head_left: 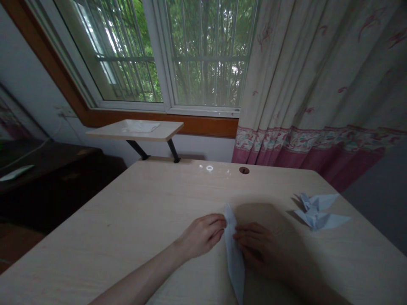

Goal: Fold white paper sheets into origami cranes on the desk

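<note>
A folded piece of white paper (234,254), long and narrow with a pointed far tip, lies on the pale wooden desk (133,220) in front of me. My left hand (203,235) pinches its upper left edge near the tip. My right hand (259,248) presses the paper's right edge with its fingertips. Both hands touch the paper from opposite sides.
Two finished folded paper cranes (319,212) sit on the desk at the right. A cable hole (244,170) is near the desk's far edge. A small raised shelf (136,130) stands under the window. A dark cabinet (47,178) is at the left, a curtain (318,93) at the right.
</note>
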Available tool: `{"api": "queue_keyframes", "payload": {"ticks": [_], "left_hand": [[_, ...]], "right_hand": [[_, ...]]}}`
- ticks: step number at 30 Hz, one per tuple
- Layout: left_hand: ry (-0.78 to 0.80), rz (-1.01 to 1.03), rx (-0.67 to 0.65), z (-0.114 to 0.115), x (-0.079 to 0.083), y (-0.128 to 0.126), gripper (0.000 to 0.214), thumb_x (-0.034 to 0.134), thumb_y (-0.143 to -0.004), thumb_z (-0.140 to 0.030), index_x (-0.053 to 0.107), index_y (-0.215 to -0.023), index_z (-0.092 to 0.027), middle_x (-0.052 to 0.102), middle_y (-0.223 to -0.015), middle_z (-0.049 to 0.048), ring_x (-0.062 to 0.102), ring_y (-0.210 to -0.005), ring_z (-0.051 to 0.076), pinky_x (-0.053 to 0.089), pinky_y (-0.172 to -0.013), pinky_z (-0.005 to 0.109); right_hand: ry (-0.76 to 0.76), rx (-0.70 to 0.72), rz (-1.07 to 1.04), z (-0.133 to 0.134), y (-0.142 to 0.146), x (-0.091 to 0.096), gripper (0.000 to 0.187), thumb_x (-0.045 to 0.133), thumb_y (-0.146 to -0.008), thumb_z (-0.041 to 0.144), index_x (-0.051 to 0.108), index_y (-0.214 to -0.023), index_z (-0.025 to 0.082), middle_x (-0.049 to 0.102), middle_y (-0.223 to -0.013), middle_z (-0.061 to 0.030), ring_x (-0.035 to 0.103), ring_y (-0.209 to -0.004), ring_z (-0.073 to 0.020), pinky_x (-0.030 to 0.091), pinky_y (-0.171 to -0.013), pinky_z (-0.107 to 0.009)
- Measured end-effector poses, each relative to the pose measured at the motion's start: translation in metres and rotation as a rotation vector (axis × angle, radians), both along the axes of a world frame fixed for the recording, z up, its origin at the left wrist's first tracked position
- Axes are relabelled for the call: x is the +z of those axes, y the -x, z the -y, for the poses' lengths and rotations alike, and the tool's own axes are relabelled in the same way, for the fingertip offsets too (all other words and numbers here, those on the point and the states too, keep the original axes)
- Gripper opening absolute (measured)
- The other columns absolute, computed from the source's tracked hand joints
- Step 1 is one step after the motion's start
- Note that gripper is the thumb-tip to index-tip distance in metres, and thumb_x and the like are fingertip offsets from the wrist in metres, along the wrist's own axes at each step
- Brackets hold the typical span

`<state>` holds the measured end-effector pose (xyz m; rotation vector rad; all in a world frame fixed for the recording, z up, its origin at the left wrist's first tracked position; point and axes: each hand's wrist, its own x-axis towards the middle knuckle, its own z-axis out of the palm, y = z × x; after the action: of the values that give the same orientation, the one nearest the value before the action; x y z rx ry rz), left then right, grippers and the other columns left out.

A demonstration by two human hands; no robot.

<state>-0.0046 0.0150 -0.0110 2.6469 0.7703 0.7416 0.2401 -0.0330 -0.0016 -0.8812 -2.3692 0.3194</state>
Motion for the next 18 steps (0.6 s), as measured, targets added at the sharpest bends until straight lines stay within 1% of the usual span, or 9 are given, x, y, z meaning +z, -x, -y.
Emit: {"api": "queue_keyframes", "payload": {"ticks": [3,7,9,13,15,18], "left_hand": [[0.047,-0.004,-0.016,0.002,0.003,0.0,0.025,0.05,-0.094,-0.015,0.059,-0.118,-0.019,0.064,-0.123,0.0081,0.06,-0.116,0.019,0.051,-0.1,0.032],[0.075,-0.043,-0.043,0.004,0.009,0.001,0.03,0.055,-0.089,-0.014,0.059,-0.118,-0.019,0.06,-0.13,0.0099,0.056,-0.123,0.022,0.049,-0.103,0.034],[0.085,-0.073,-0.051,0.005,0.012,0.0,0.034,0.058,-0.086,-0.015,0.058,-0.119,-0.019,0.059,-0.133,0.0111,0.056,-0.124,0.023,0.049,-0.103,0.036],[0.104,-0.116,-0.072,0.007,0.017,-0.001,0.043,0.063,-0.077,-0.015,0.057,-0.119,-0.02,0.055,-0.137,0.0123,0.053,-0.126,0.026,0.048,-0.103,0.04],[0.116,-0.126,-0.073,0.007,0.018,-0.001,0.046,0.065,-0.075,-0.016,0.056,-0.12,-0.02,0.053,-0.138,0.0125,0.052,-0.127,0.027,0.047,-0.104,0.041],[0.123,-0.133,-0.072,0.007,0.019,-0.002,0.048,0.066,-0.072,-0.018,0.055,-0.119,-0.02,0.053,-0.139,0.0125,0.051,-0.127,0.028,0.047,-0.104,0.042]], "right_hand": [[0.021,-0.005,-0.014,0.0,0.001,-0.003,0.023,0.054,-0.088,0.012,0.067,-0.104,0.023,0.074,-0.106,-0.0036,0.067,-0.1,-0.0195,0.052,-0.092,-0.036],[0.073,-0.021,-0.025,0.001,0.003,-0.004,0.033,0.05,-0.085,0.007,0.064,-0.111,0.022,0.072,-0.106,-0.0053,0.064,-0.099,-0.0207,0.051,-0.091,-0.038],[0.09,-0.039,-0.013,0.001,0.004,-0.003,0.035,0.048,-0.082,0.005,0.062,-0.11,0.021,0.07,-0.104,-0.0061,0.062,-0.099,-0.0216,0.05,-0.092,-0.039],[0.112,-0.065,0.02,0.002,0.006,0.0,0.032,0.047,-0.08,0.005,0.06,-0.105,0.02,0.066,-0.101,-0.0069,0.059,-0.096,-0.0229,0.049,-0.091,-0.042],[0.126,-0.055,0.026,0.002,0.007,0.002,0.031,0.047,-0.08,0.006,0.059,-0.104,0.02,0.065,-0.1,-0.0071,0.058,-0.095,-0.023,0.049,-0.089,-0.041],[0.146,-0.043,0.028,0.002,0.007,0.004,0.03,0.048,-0.078,0.007,0.058,-0.104,0.021,0.064,-0.102,-0.007,0.056,-0.097,-0.0233,0.047,-0.091,-0.042]]}}
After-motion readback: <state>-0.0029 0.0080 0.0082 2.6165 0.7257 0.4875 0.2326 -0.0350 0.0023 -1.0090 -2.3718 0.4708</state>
